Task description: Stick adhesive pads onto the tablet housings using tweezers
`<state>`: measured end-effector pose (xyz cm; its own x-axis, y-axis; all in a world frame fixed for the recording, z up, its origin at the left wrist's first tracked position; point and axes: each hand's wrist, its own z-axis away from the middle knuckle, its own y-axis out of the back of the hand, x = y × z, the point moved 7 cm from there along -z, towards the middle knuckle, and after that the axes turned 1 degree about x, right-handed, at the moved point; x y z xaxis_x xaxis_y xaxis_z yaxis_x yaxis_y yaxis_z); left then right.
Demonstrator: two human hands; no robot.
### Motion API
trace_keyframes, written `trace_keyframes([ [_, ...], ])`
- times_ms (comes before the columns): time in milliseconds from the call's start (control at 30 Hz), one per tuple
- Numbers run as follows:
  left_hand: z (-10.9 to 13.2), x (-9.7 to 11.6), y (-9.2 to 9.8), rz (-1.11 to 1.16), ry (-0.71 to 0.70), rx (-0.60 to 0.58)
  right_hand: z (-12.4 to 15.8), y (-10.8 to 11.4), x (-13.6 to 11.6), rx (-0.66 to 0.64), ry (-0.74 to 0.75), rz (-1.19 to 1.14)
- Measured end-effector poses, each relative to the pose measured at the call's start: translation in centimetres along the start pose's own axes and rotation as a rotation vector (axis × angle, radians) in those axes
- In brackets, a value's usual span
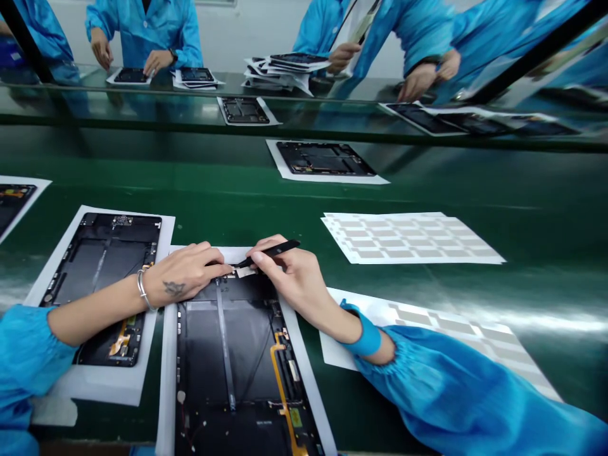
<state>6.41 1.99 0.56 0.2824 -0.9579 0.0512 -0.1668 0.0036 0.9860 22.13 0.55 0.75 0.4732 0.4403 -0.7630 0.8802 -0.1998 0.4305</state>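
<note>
A black tablet housing (pixel 256 354) with an orange ribbon cable lies on white paper in front of me. At its far edge my right hand (pixel 294 272) is closed around black tweezers (pixel 273 251), their tip pointing left. A small pale sticker (pixel 246 272) sits at the edge just below the tweezers. My left hand (pixel 192 272) rests on the far left corner of the housing, fingers pressed together near the tweezer tip. Whether those fingers pinch anything is hidden. Under my left forearm lies a second tablet housing (pixel 107 253) on its own paper.
Sheets of grey stickers (pixel 413 237) lie to the right, with another sheet (pixel 441 320) partly beneath my right sleeve. Further off is another tablet housing (pixel 327 158). Beyond a glass-like ledge (pixel 142 114), several co-workers in blue handle housings beside a stack (pixel 289 66).
</note>
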Motion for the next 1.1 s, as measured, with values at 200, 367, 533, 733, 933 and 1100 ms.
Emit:
trace_keyframes([
  [200, -0.1, 0.0, 0.0, -0.02, 0.006, 0.001, 0.1, 0.0, -0.1, -0.027, 0.052, 0.036],
  [367, -0.2, 0.1, -0.1, -0.047, 0.005, -0.005, 0.4, -0.3, -1.6, -0.067, 0.203, 0.053],
  [533, -0.1, 0.0, -0.1, -0.07, -0.009, -0.007, 0.7, 1.4, -1.7, -0.05, 0.23, 0.052],
  [733, -0.2, 0.1, -0.3, -0.04, -0.024, 0.011, 2.6, 3.0, -3.1, -0.154, 0.499, 0.271],
  [933, -0.3, 0.3, -0.3, -0.037, -0.014, 0.007, 4.1, 2.0, -3.9, -0.222, 0.767, 0.562],
  [1100, -0.5, 0.4, -0.5, -0.033, -0.003, -0.007, 4.1, 1.9, -4.0, -0.252, 0.783, 0.63],
])
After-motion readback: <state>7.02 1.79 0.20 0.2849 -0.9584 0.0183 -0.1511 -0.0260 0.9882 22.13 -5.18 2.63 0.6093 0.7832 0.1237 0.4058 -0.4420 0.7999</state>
